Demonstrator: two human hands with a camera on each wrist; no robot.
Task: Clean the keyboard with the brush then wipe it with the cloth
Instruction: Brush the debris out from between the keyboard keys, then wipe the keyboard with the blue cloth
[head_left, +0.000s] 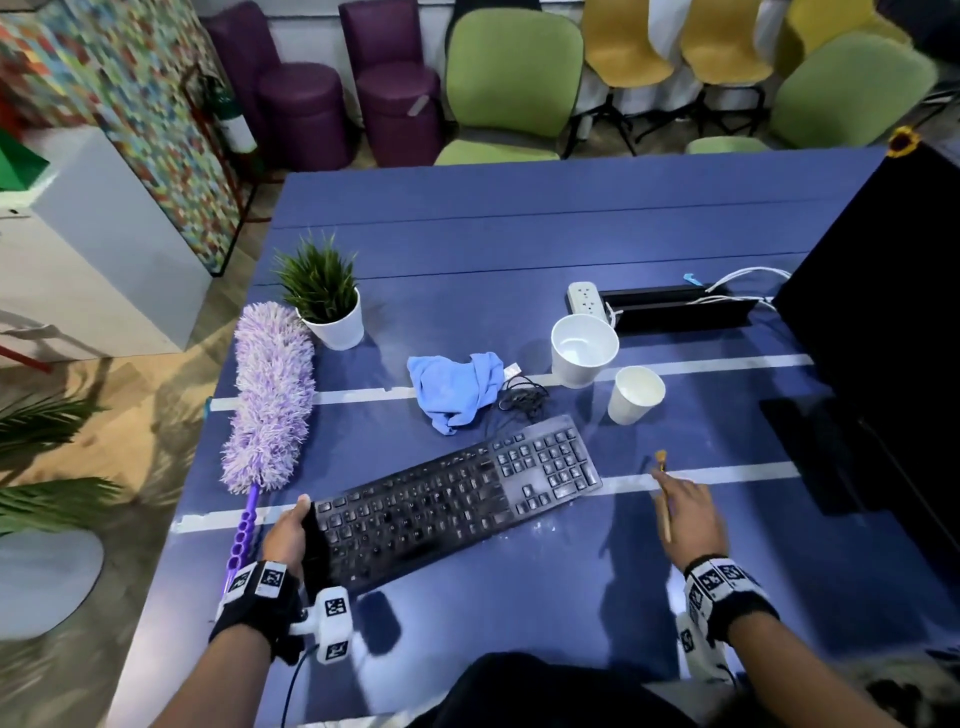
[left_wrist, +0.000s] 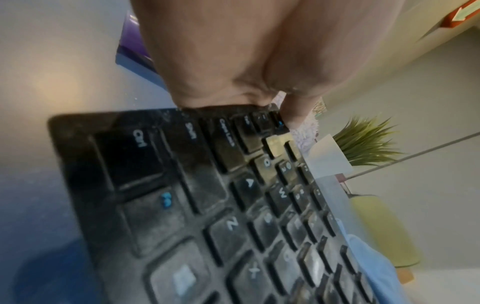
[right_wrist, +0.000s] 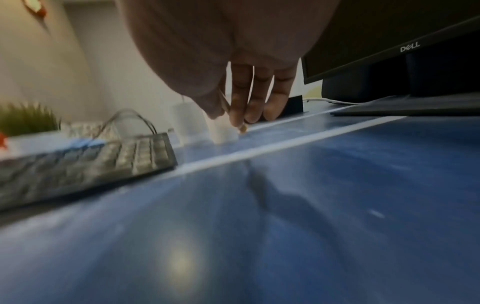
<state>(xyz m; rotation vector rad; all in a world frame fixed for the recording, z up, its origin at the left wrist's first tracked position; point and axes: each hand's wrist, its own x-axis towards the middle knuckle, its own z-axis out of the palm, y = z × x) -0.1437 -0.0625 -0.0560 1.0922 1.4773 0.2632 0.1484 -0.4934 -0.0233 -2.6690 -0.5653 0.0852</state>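
A dusty black keyboard (head_left: 457, 499) lies slanted on the blue table (head_left: 519, 234). My left hand (head_left: 289, 532) grips its left end, thumb on top by the corner keys (left_wrist: 259, 121); the keyboard (left_wrist: 207, 205) fills the left wrist view. My right hand (head_left: 688, 512) is to the right of the keyboard and pinches a thin wooden brush (head_left: 663, 493), bristles pointing away over the table. In the right wrist view the brush (right_wrist: 242, 128) tip shows below the fingers (right_wrist: 240, 98), with the keyboard (right_wrist: 91, 164) off to the left. A crumpled blue cloth (head_left: 457, 389) lies behind the keyboard.
A purple duster (head_left: 272, 395) lies at the table's left edge beside a potted plant (head_left: 327, 301). Two white cups (head_left: 584, 351) (head_left: 635, 395), a coiled cable (head_left: 524, 400) and a power strip (head_left: 589, 301) are behind the keyboard. A black monitor (head_left: 883, 338) stands on the right.
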